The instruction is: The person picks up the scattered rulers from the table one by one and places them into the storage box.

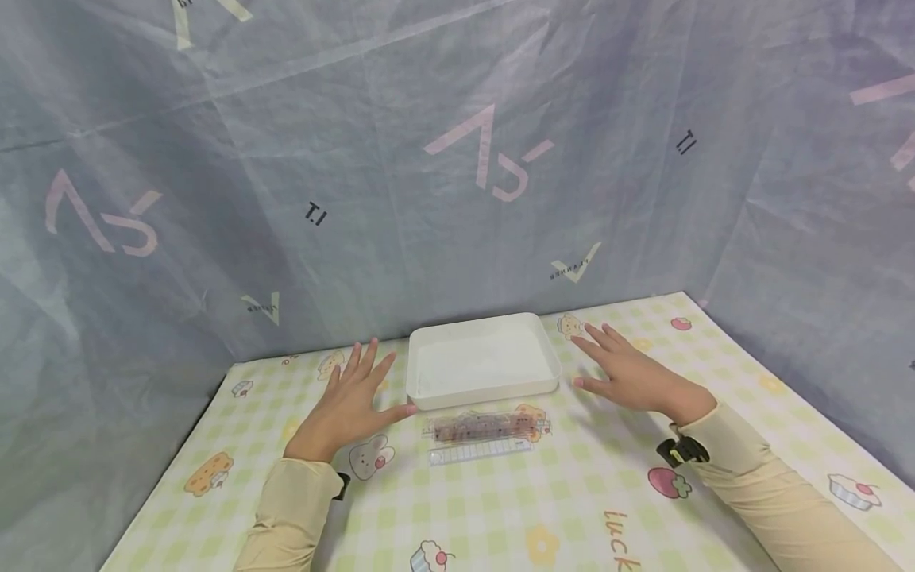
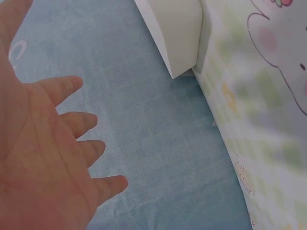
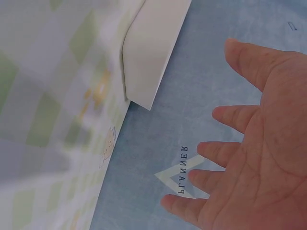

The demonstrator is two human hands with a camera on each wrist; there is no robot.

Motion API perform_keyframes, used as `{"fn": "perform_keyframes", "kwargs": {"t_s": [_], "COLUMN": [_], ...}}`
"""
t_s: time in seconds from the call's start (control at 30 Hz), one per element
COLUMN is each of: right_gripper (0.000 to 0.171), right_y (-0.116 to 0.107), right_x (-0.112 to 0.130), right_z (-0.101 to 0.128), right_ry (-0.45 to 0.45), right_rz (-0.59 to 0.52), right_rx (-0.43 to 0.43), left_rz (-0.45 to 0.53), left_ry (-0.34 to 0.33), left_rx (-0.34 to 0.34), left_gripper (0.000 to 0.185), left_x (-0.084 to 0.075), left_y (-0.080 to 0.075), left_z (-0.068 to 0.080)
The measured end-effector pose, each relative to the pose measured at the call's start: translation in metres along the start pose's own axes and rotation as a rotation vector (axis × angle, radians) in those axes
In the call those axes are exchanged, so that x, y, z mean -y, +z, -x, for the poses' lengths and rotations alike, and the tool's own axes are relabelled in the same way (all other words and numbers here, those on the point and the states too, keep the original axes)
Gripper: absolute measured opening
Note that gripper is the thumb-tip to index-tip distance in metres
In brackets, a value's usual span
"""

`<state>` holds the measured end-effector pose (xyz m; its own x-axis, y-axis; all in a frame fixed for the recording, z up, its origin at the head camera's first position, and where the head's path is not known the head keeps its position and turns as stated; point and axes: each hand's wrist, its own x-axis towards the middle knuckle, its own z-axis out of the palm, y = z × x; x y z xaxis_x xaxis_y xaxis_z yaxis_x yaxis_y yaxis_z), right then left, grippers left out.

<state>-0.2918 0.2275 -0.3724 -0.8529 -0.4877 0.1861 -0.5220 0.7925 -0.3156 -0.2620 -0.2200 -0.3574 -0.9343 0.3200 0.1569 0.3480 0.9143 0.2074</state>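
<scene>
A white shallow tray [image 1: 483, 387] sits on the table near the back wall, with nothing in it. My left hand [image 1: 349, 403] hovers flat just left of the tray, fingers spread, holding nothing. My right hand [image 1: 628, 372] hovers flat just right of it, fingers spread too. In front of the tray lie a clear packet of dark reddish pieces [image 1: 486, 427] and a clear ruler [image 1: 479, 452]. The left wrist view shows my open palm [image 2: 43, 153] and the tray's corner [image 2: 177, 33]. The right wrist view shows my open palm [image 3: 254, 158] and the tray's other corner [image 3: 148, 52].
The table wears a green-checked cloth [image 1: 572, 508] printed with cartoon cakes and strawberries. A grey-blue fabric backdrop [image 1: 457, 159] closes in the back and both sides. Both sleeves are beige, each with a black wrist strap [image 1: 682, 450].
</scene>
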Motion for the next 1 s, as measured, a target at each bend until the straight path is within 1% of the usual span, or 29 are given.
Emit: {"fn": "perform_keyframes", "kwargs": {"t_s": [0.23, 0.4, 0.53, 0.7, 0.77, 0.87, 1.0], "right_gripper": [0.075, 0.076, 0.073, 0.069, 0.067, 0.061, 0.049], "right_y": [-0.001, 0.000, 0.000, -0.001, -0.001, 0.000, -0.002], "right_x": [0.002, 0.002, 0.006, 0.019, 0.024, 0.030, 0.040], "right_z": [0.000, -0.001, -0.006, -0.012, -0.014, -0.017, -0.022], "right_ry": [0.001, -0.014, -0.050, -0.095, -0.110, -0.133, -0.173], "right_rz": [-0.004, -0.002, 0.008, 0.008, 0.005, -0.002, -0.015], "right_rx": [-0.007, -0.027, -0.072, -0.105, -0.115, -0.127, -0.127], "left_rz": [-0.004, -0.003, -0.011, 0.000, -0.001, -0.010, 0.013], "left_ry": [0.007, 0.011, 0.032, 0.070, 0.090, 0.128, 0.177], "left_rx": [0.005, 0.000, -0.031, -0.065, -0.087, -0.139, -0.203], "left_gripper": [0.106, 0.100, 0.097, 0.099, 0.097, 0.089, 0.074], "left_x": [0.001, 0.000, -0.004, -0.011, -0.012, -0.012, -0.016], "left_y": [0.001, 0.001, -0.001, -0.003, -0.003, -0.004, -0.007], "left_z": [-0.001, -0.001, -0.002, -0.003, -0.003, -0.004, -0.004]}}
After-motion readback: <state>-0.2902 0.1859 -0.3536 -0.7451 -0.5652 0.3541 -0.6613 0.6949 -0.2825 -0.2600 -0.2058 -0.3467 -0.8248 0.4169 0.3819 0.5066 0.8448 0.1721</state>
